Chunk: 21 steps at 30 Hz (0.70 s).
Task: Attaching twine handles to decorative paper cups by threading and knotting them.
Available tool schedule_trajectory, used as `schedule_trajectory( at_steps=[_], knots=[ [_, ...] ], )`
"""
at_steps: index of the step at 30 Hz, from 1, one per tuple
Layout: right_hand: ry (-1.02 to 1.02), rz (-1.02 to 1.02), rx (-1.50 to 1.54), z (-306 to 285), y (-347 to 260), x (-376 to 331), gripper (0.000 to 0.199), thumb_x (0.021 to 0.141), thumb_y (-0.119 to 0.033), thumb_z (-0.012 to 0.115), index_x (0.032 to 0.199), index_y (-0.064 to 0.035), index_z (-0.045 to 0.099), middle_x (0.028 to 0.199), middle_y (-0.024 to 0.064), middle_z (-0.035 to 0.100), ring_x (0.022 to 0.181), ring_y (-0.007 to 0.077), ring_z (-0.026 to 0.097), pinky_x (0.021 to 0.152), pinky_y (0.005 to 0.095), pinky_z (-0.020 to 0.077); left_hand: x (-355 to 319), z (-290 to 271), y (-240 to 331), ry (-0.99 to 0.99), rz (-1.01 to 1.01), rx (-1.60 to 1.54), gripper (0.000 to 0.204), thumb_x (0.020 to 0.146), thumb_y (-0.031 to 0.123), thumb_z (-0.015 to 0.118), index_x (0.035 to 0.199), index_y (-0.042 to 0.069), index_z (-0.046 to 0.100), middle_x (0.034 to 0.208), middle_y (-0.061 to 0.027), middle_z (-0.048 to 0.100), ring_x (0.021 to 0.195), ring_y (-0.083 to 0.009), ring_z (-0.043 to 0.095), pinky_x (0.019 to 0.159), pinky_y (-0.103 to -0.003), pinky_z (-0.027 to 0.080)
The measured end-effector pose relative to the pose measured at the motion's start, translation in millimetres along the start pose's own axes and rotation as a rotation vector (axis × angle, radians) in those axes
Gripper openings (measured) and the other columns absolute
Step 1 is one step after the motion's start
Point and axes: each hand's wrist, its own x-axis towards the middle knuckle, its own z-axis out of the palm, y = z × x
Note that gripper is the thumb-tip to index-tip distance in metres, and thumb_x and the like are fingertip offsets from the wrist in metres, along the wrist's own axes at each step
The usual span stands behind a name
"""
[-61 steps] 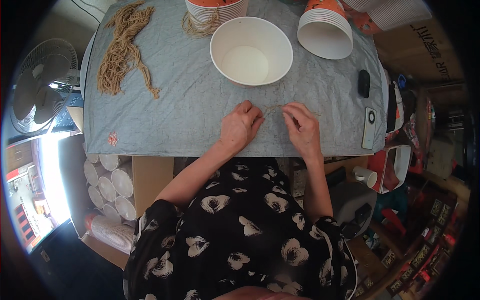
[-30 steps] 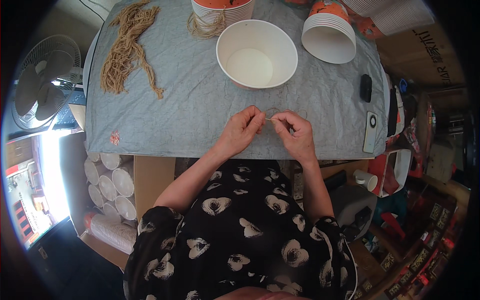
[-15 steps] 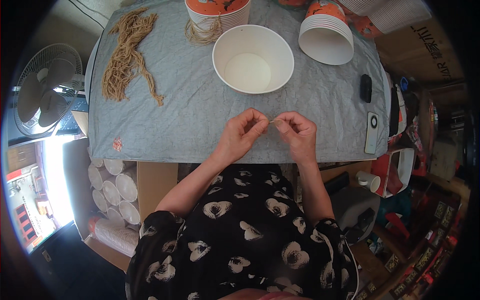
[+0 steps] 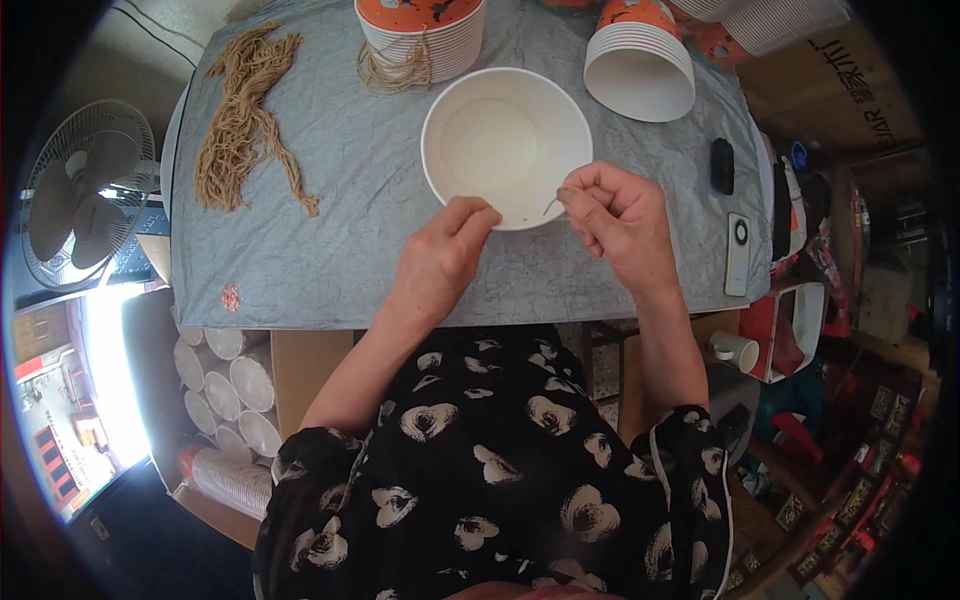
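Observation:
A white paper bucket stands before me, its open mouth tipped toward me. On its near rim my left hand is closed, thumb and fingertips pinching the edge. A small dark hole shows in the wall just right of those fingers. At the rim's right side my right hand is closed in a pinch on a short piece of brown cord, whose end sticks out toward the bucket. The rest of that cord is hidden by the fingers.
A bundle of brown cords lies at the table's left. Nested buckets with cord loops stand behind, more buckets lie at the right. A black object and a phone rest near the right edge. A fan stands left.
Both hands have parted from their shared pinch on the cord. My left has gone to the bucket's rim, my right has moved up and right with the cord. The bucket has turned and come nearer.

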Motion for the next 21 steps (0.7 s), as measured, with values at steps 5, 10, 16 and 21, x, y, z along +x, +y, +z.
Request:
schedule_trajectory(
  at_steps=[5, 10, 16, 21],
  knots=[
    [-0.065, 0.065, -0.062, 17, 11, -1, 0.009, 0.096, -0.005, 0.062, 0.090, 0.0016, 0.062, 0.064, -0.0023, 0.059, 0.054, 0.0027, 0.050, 0.049, 0.0197, 0.0380, -19, 3, 9, -0.044, -0.078, -0.002, 0.024, 0.084, -0.004, 0.068, 0.106, 0.005, 0.064, 0.107, -0.0087, 0.068, 0.084, -0.0306, 0.071, 0.070, -0.038, 0.059],
    [-0.006, 0.159, -0.167, 22, 17, -7, 0.009, 0.096, -0.003, 0.061, 0.089, 0.0025, 0.062, 0.065, 0.0002, 0.062, 0.056, 0.0048, 0.055, 0.050, 0.0213, 0.0413, -23, 4, 11, -0.051, -0.050, -0.012, 0.025, 0.082, -0.002, 0.070, 0.105, 0.005, 0.061, 0.109, -0.0086, 0.066, 0.085, -0.0311, 0.070, 0.069, -0.038, 0.060],
    [-0.010, 0.235, -0.211, 20, 27, -11, 0.010, 0.095, -0.004, 0.061, 0.087, 0.0016, 0.062, 0.065, 0.0019, 0.063, 0.055, 0.0060, 0.057, 0.047, 0.0227, 0.0410, -24, 6, 11, -0.047, 0.020, 0.031, 0.016, 0.086, 0.003, 0.066, 0.101, 0.002, 0.059, 0.105, -0.0083, 0.063, 0.083, -0.0267, 0.070, 0.065, -0.036, 0.059],
    [-0.008, 0.187, -0.247, 20, 36, -12, 0.010, 0.098, -0.008, 0.062, 0.090, -0.0017, 0.063, 0.063, -0.0013, 0.061, 0.052, 0.0028, 0.053, 0.042, 0.0192, 0.0371, -22, 4, 15, -0.067, -0.030, -0.007, 0.023, 0.081, -0.002, 0.072, 0.102, 0.003, 0.062, 0.109, -0.0084, 0.066, 0.086, -0.0313, 0.070, 0.069, -0.038, 0.060]
  ],
)
